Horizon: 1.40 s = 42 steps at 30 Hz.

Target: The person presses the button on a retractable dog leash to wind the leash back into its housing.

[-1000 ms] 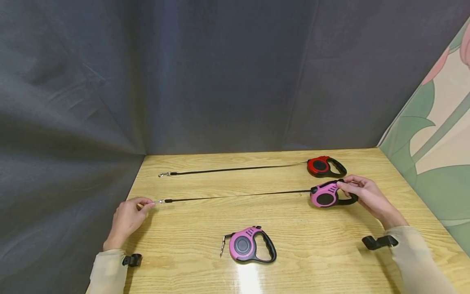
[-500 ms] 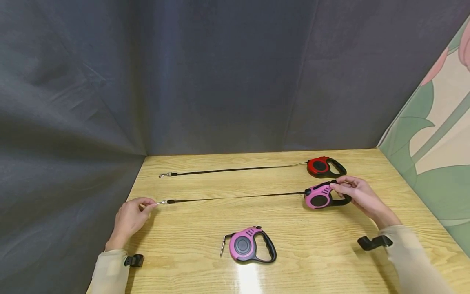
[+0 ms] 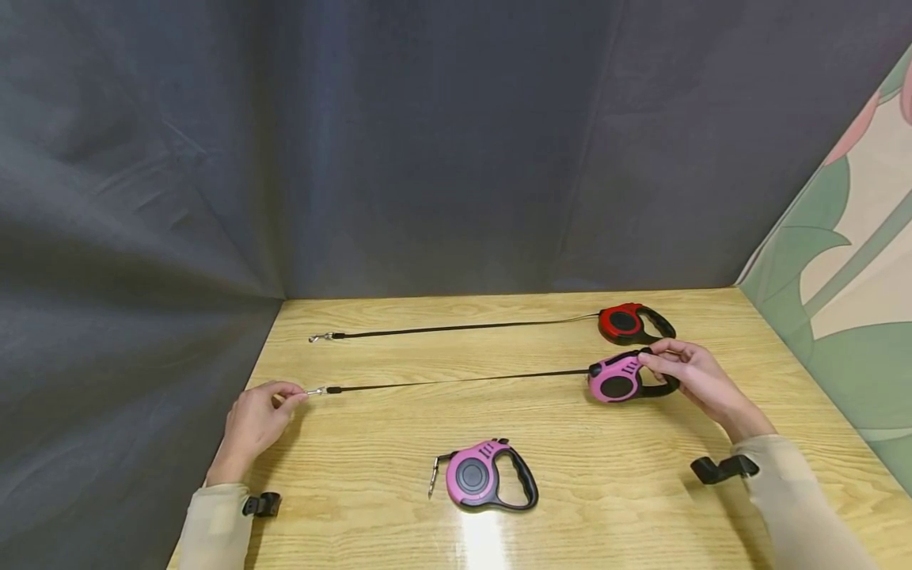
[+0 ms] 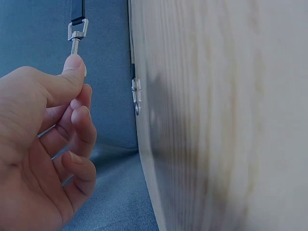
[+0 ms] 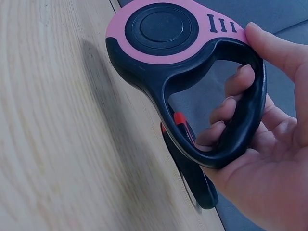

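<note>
My right hand [image 3: 687, 376] grips the black handle of a pink retractable dog leash [image 3: 617, 378], fingers through the loop and thumb on top, as the right wrist view shows. From its case a thin black strap [image 3: 456, 380] runs left, stretched nearly straight. At the far end my left hand [image 3: 258, 419] pinches the silver snap hook [image 4: 75, 45] between thumb and forefinger; its other fingers curl loosely. Behind it lies a red retractable leash [image 3: 621, 323] with its strap [image 3: 463, 328] drawn out to the left, ending in a silver hook [image 3: 322, 337].
A second pink retractable leash [image 3: 472, 476] lies at the front middle, its hook [image 3: 433, 476] hanging short at its left. The wooden table [image 3: 356, 507] is bounded by a dark curtain [image 3: 442, 158] at back and left, and a flower-patterned panel [image 3: 834, 261] at right.
Over the last second my right hand has moved left with the pink leash case, while my left hand has shifted slightly right with the hook. The other leashes have stayed put.
</note>
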Motion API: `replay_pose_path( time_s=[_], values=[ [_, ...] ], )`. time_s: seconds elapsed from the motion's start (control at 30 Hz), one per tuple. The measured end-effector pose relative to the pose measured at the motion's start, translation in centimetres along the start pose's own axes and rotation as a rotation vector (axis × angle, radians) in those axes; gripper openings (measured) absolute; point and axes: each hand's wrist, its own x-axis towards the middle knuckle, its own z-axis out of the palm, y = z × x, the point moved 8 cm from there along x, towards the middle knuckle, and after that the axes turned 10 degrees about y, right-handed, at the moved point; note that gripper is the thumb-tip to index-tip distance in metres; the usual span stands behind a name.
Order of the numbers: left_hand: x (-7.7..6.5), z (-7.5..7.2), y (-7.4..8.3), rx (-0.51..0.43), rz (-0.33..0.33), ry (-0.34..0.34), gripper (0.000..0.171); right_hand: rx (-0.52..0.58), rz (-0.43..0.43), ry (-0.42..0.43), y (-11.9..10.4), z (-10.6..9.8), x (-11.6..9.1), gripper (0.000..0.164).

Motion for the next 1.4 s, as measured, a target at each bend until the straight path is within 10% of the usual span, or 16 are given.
replay_pose_path(
  time_s=[1.4],
  values=[
    [0.0,0.9,1.6,-0.021,0.062,-0.008,0.016,0.015,-0.004,-0.016,-0.4,1.5,0.2,0.008]
  ],
)
